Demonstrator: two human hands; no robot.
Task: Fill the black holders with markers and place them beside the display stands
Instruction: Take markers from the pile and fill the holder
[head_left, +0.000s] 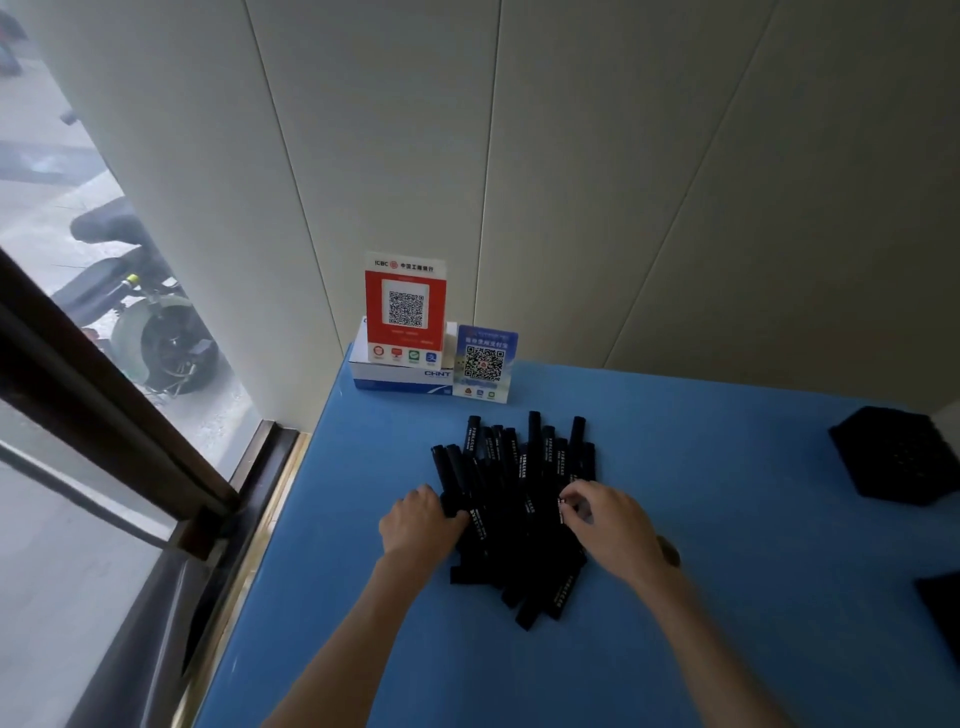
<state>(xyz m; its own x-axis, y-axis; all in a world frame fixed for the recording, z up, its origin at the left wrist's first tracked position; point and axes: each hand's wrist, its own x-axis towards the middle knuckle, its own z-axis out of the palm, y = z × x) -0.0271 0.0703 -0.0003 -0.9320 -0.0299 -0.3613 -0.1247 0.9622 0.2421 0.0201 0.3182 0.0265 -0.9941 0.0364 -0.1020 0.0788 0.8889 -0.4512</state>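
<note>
Head view: pile of black markers (519, 499) lay mid-table on the blue table (727, 597). Left hand (418, 522) had fingers curled round markers at the pile's left edge. Right hand (605, 522) pinched a marker at the pile's right side. Black holder (898, 454) sat well apart at far right. Red display stand (405, 306) and blue display stand (485, 361) stood behind the pile, against the wall.
</note>
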